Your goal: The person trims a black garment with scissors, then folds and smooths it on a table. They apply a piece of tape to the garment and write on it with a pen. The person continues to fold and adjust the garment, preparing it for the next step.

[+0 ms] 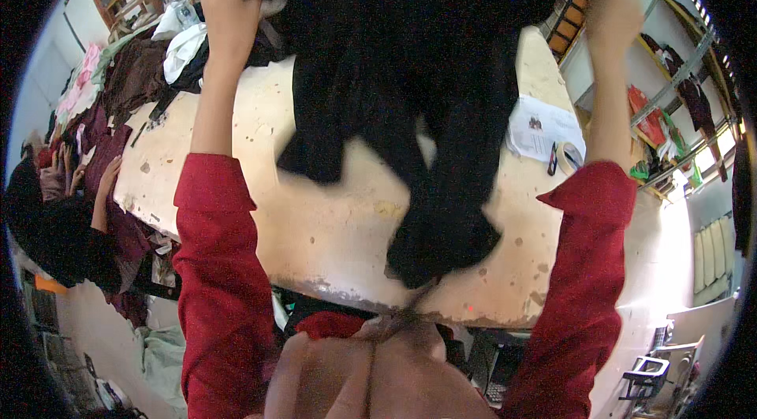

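Note:
A black garment (410, 40) hangs spread between my raised hands over a pale, scuffed worktable (331, 253), its lower parts dangling to near the front edge. My left hand (233, 1) grips its upper left corner. My right hand (611, 9), blurred, holds the upper right end. Printed paper sheets (536, 127) lie on the table at the right, with a roll of tape (572, 157) and a small dark tool (553, 157) on or beside them.
Piled fabrics (130, 72) and a water bottle (181, 5) line the back left. At the left edge, co-workers' hands (79, 175) handle maroon cloth (106, 159) beside a dark-clothed person (47, 230). Metal shelving (670, 111) with items stands right; a chair (643, 379) stands lower right.

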Motion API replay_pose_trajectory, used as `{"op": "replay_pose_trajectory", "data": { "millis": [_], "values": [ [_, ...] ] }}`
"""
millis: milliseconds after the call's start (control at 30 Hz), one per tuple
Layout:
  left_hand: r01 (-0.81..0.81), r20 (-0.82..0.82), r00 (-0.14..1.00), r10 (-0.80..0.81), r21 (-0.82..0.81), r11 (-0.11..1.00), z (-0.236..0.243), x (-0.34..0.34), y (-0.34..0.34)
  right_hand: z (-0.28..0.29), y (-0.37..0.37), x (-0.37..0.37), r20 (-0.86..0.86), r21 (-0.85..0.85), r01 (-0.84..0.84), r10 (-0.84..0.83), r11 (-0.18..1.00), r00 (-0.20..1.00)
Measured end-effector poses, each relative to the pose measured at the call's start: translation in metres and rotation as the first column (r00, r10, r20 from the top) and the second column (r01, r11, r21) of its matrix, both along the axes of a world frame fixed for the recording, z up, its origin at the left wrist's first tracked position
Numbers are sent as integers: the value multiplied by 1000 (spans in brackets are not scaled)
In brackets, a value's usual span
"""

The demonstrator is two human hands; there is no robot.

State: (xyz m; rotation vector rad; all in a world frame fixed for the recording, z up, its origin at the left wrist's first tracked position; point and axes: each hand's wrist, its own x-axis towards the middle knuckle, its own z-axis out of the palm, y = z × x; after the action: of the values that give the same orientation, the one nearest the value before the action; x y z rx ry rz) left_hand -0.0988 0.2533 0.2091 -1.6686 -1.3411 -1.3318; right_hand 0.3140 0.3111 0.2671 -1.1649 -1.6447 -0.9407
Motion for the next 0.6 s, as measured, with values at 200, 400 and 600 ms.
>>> {"op": "replay_pose_trajectory", "data": {
  "millis": [200,400,600],
  "values": [
    [326,-121,939,-323,10,945,9,-18,15,32,-102,16,84,-1,-73,73,997,994],
    [-144,-332,942,-48,-528,837,-131,-76,-74,-121,-170,-14,77,-864,-40,210,502,975],
    [-85,-23,995,98,-712,696,-226,-36,-147,-218,-231,20,-131,-983,-178,498,48,857]
  ]
}}
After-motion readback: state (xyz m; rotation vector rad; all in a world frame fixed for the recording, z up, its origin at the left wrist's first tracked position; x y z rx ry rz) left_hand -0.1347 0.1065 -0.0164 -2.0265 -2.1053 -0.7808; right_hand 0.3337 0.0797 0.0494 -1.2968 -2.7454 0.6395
